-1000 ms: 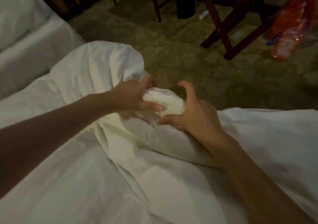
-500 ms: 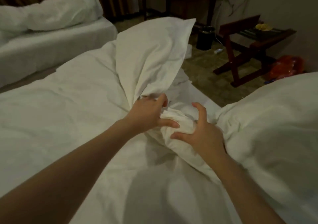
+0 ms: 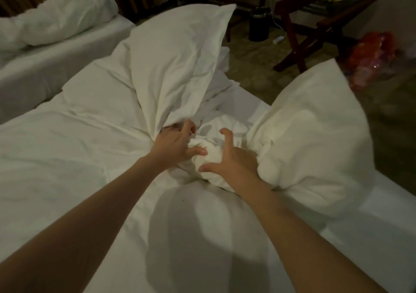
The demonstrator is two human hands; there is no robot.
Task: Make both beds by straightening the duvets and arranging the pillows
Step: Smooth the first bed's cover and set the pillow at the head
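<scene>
**Both hands bunched into the duvet**

Left hand [image 3: 174,145] grips a gathered neck of the duvet [image 3: 177,67], its soft white flap rising up and away from the fingers. Right hand [image 3: 227,162] clutches the wadded middle, with a puffy lobe billowing off to its right. The near bed [image 3: 67,157] lies crumpled beneath; spreading the bunch apart looks next.

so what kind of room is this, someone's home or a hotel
Most likely a hotel twin room: two single beds in plain white linen, the near bed and a second bed, plus a folding wooden luggage rack by the wall and a small black bin.
</scene>
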